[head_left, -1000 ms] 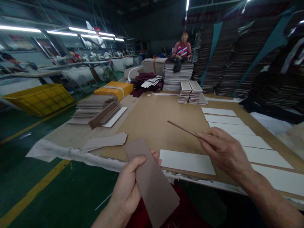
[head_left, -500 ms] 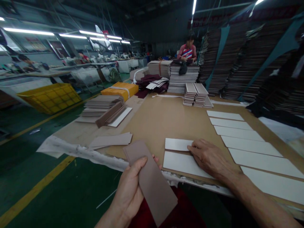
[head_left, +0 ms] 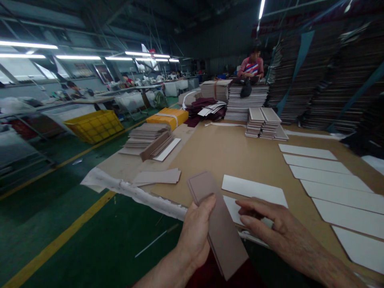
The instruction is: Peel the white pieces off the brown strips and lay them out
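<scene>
- The left hand (head_left: 195,236) grips a small stack of brown cardboard strips (head_left: 220,226), thumb pressed across the top face and the other fingers wrapped underneath, so the stack slants from the table edge down toward the person's lap.
- The upper end of the stack overhangs the near edge of the brown-covered table (head_left: 228,156).
- The right hand (head_left: 270,230) hovers just right of the stack with its fingers spread and slightly curled, holding nothing; its fingertips (head_left: 244,219) lie over the nearest white strip (head_left: 235,208), though actual contact cannot be made out.
- A second white strip (head_left: 255,191) lies flat just beyond that one, apart from both hands.
- Further right, a row of white strips (head_left: 327,176) is laid out side by side in a line running away across the table.
- At the table's left edge lies a loose pair of grey-brown strips (head_left: 157,177), with a crumpled white wrapping (head_left: 132,191) along the rim.
- Beyond these sits a leaning pile of brown boards (head_left: 148,138), then a yellow bundle (head_left: 168,117).
- Two short stacks of pale strips (head_left: 264,122) stand mid-table.
- A person in a red top (head_left: 251,67) sits at the far end behind tall stacks of sheets (head_left: 246,102).
- A yellow crate (head_left: 94,126) rests on the green floor to the left.
</scene>
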The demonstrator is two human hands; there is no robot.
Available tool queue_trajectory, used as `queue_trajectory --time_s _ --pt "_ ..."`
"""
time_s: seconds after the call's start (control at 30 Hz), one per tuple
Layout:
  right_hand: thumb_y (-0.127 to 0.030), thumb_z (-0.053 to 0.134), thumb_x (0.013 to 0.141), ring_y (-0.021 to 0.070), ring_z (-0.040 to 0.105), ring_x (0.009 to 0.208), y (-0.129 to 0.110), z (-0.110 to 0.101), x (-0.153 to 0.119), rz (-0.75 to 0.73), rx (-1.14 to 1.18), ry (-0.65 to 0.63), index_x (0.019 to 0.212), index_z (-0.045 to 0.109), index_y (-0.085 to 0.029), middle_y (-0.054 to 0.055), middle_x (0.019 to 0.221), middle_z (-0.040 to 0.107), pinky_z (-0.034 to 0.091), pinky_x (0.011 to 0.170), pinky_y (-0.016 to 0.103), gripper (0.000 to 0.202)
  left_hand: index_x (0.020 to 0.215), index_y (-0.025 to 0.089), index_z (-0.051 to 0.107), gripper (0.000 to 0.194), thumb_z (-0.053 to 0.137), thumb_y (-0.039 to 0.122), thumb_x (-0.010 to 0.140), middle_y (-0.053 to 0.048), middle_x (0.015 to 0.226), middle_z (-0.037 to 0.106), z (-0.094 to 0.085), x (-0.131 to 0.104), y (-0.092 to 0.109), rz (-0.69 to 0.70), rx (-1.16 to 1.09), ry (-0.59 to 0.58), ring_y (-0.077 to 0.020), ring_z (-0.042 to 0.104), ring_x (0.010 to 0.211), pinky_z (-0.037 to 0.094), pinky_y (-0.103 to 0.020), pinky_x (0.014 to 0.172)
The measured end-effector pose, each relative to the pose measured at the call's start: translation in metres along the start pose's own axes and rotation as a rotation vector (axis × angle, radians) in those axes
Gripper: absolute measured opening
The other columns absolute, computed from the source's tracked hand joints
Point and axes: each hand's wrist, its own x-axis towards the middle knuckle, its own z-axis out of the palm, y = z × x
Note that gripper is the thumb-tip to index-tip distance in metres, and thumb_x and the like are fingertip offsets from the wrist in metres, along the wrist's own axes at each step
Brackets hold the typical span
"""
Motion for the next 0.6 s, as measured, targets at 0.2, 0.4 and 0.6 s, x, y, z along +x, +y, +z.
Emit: queue_trajectory --time_s 0.2,0.4,0.6 --pt "-0.047 0.061 0.090 0.0158 0.052 0.066 -0.004 0.032 0.000 0.220 0.345 0.028 0.079 0.065 -0.023 -0.002 0.072 0.060 0.039 0.057 0.025 0.027 0.080 0.015 0.065 0.024 0.077 0.031 0.067 0.000 0.068 0.067 0.014 -0.002 -0.008 -0.024 -0.006 -0.020 -0.0152 0.060 0.060 0.047 -0.026 0.057" --pt "-0.052 0.066 0.088 0.0148 0.049 0.067 0.005 0.033 -0.003 0.242 0.558 -0.003 0.076 0.063 -0.021 -0.002 0.071 0.056 0.038 0.062 0.025 0.034 0.085 0.012 0.069 0.024 0.073 0.024 0.064 -0.004 0.073 0.069 0.015 -0.002 -0.012 -0.073 0.015 -0.033 -0.0170 0.062 0.068 0.048 -0.026 0.061" --pt "-0.042 0.074 0.081 0.0166 0.054 0.076 -0.005 0.036 -0.008 0.275 0.450 0.158 0.104 0.063 -0.025 0.001 0.097 0.063 0.046 0.068 0.028 0.031 0.078 0.012 0.071 0.015 0.071 0.022 0.067 -0.005 0.074 0.069 0.022 -0.006 -0.006 -0.015 -0.028 -0.135 -0.0190 0.064 0.071 0.050 -0.029 0.066"
